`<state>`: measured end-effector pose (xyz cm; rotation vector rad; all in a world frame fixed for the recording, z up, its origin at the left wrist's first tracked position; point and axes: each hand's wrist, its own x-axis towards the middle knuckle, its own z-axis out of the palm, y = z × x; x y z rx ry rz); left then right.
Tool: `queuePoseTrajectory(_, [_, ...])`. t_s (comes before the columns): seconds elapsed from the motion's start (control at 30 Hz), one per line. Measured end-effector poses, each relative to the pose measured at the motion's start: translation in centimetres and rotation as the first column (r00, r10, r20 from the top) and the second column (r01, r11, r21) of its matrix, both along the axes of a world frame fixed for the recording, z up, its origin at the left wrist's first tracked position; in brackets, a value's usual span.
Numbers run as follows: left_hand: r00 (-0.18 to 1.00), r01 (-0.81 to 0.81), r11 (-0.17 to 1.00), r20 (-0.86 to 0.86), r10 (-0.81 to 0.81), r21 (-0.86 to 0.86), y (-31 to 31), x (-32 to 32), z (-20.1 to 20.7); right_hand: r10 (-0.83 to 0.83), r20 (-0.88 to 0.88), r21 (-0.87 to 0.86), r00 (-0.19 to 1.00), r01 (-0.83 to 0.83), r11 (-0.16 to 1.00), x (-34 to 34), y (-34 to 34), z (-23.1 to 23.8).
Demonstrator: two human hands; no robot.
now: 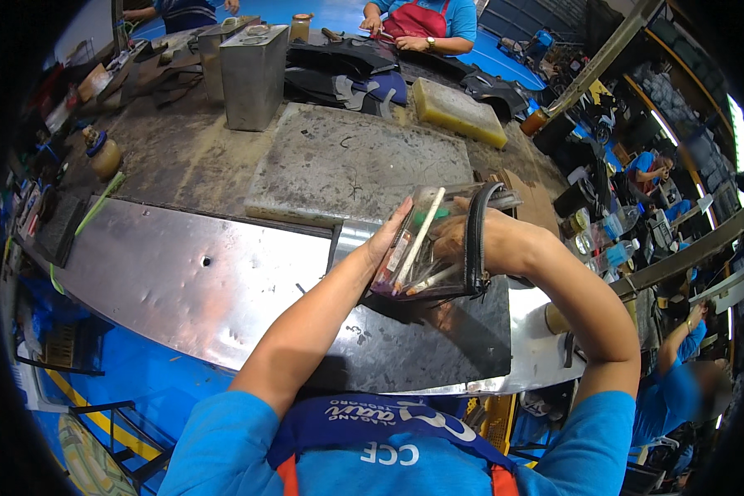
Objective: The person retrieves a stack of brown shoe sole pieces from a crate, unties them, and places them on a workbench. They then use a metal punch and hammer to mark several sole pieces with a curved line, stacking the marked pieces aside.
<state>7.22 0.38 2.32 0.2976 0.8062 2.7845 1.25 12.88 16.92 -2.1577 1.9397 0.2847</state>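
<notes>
A clear plastic zip pouch [440,288] with a black zipper [474,240] is held above the near edge of the table. My left hand [391,235] grips its left side. Through the unzipped right end, my right hand [498,240] reaches inside; its fingers show only dimly through the plastic, and what they touch cannot be made out. Within the pouch lie a long white pencil-like stick [420,238], a green item [435,215] and several other slim tools. Below it is a dark flat mat [438,347].
A stone slab [355,157] lies beyond my hands, with a metal sheet [198,273] to the left. Farther off are a tall metal can [255,83], a yellowish block [459,114], dark leather pieces [339,59] and a jar [103,157]. A co-worker [422,25] works across the table.
</notes>
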Motion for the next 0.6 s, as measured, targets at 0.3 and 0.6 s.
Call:
queuePoseTrajectory(0.3, [0.998,-0.06,0.998,0.011,0.06,0.02,-0.1,-1.0,-1.4,0.067,0.016,-0.106,0.998,-0.065,0.992,-2.0,0.5,-0.1])
queuePoseTrajectory(0.6, [0.992,-0.055,0.97,0.127,0.025,0.238,-0.6,-0.7,-1.1,-0.111,-0.53,-0.331,0.84,-0.084,0.94,-0.7,1.7,4.9])
